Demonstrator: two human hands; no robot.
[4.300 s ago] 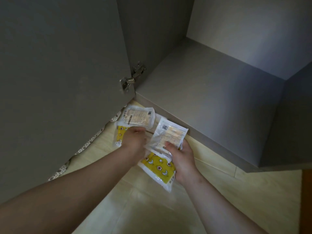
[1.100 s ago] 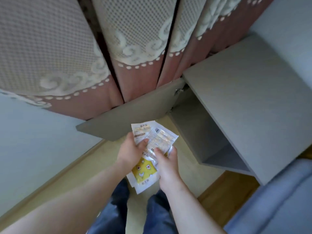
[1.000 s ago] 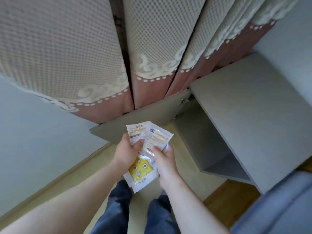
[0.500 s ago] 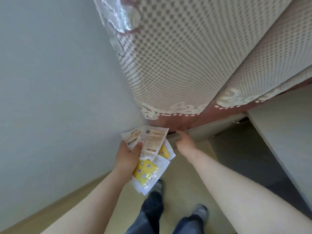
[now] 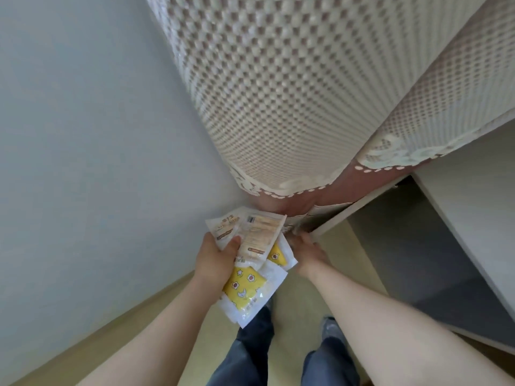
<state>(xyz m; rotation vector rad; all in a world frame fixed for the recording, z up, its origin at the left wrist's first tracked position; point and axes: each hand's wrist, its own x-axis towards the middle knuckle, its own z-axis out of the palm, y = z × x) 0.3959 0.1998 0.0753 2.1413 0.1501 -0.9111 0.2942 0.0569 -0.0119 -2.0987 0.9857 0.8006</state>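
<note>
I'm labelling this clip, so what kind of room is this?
Probably a room at home: a lace-trimmed curtain hangs beside a plain wall, and a grey cabinet stands open on pale flooring.

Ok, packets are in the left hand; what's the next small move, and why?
Probably swing the cabinet door shut with the right hand: it touches the door's free edge, the door stands open, and the left hand grips the packets.

The packets [image 5: 252, 263] sit in the left hand [image 5: 214, 260], just left of the right hand [image 5: 306, 250], which seems to touch the cabinet door [image 5: 342, 215], with the cabinet [image 5: 459, 207] to its right, the curtain [image 5: 278, 107] behind and the wall [image 5: 83, 135] far left.
</note>
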